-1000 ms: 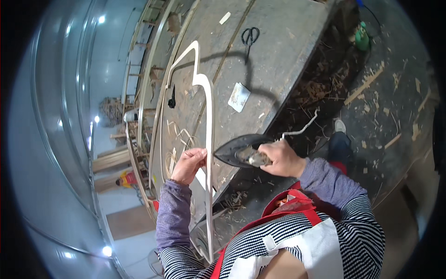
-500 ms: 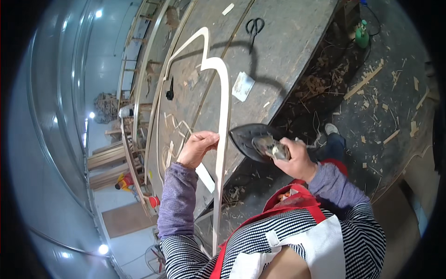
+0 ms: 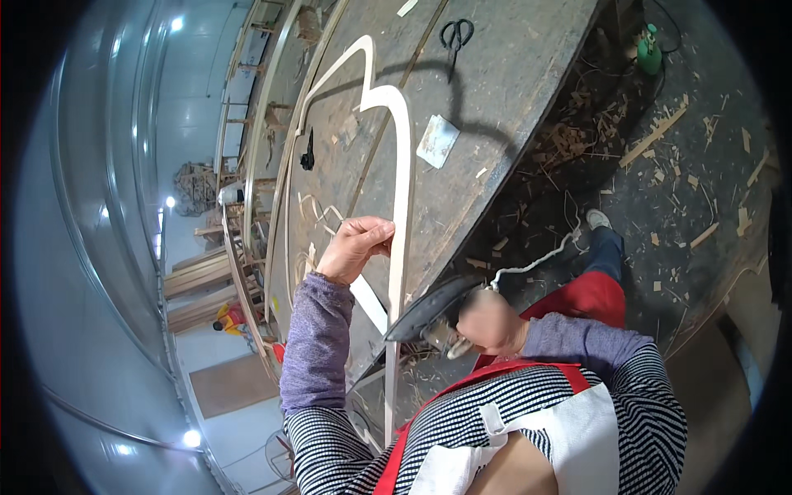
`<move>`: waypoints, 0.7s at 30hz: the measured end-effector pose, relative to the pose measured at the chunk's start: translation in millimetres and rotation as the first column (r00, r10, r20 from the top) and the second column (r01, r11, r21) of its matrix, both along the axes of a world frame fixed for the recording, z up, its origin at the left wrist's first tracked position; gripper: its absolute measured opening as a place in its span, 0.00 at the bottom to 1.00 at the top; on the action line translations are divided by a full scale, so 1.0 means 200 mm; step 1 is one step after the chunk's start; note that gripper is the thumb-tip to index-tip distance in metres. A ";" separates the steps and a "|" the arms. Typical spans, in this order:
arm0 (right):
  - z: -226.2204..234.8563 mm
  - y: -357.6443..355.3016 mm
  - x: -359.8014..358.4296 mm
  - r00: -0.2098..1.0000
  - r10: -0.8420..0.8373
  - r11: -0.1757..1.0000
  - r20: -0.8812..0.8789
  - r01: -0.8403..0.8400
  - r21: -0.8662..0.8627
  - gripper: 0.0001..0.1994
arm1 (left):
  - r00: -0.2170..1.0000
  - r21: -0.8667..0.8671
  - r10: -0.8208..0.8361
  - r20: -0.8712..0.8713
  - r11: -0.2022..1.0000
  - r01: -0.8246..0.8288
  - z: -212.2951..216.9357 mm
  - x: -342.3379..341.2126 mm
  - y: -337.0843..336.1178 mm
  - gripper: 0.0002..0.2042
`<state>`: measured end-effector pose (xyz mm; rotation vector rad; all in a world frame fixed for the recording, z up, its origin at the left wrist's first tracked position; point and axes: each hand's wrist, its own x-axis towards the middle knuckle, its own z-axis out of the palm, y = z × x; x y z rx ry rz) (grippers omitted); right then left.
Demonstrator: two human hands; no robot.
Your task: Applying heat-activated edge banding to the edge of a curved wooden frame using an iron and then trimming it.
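Note:
My left hand [image 3: 355, 247] pinches a long, pale, curved wooden frame piece [image 3: 400, 165] between thumb and fingers at its left side. The piece rises on edge from near my apron, arches over the table and ends in a pointed bend. My right hand [image 3: 487, 320], blurred by motion, is closed round the handle of a clothes iron [image 3: 431, 307]. The iron is tilted, its tip at the right edge of the frame piece, below my left hand. A white cord [image 3: 532, 268] trails from the iron.
On the dark worktable [image 3: 511, 74] lie black scissors [image 3: 455, 41], a stained white sheet [image 3: 438, 140] and a small black tool [image 3: 308, 153]. A green spray bottle [image 3: 648, 49] stands beyond its edge. Wood scraps [image 3: 656, 148] litter the floor. Another person [image 3: 231, 318] is far left.
My right hand has brought the iron down along the frame piece toward my body and turned it more on edge. My left hand keeps its pinch with little movement.

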<state>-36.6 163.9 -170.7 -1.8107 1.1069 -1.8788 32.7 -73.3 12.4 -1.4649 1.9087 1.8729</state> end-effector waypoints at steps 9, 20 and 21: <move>0.02 -0.07 -0.17 0.990 -0.128 0.991 0.056 0.126 0.042 0.16 | 0.999 0.026 -0.033 0.022 0.999 0.033 0.00 0.00 -0.01 0.08; 0.15 -0.44 -0.94 0.952 -0.274 0.942 0.139 0.237 0.238 0.14 | 0.997 0.112 0.069 0.042 0.991 -0.073 -0.06 0.01 -0.02 0.07; 0.16 -0.48 -1.02 0.955 -0.263 0.944 0.138 0.225 0.242 0.14 | 0.995 0.115 0.078 0.061 0.990 -0.084 -0.06 0.02 -0.02 0.07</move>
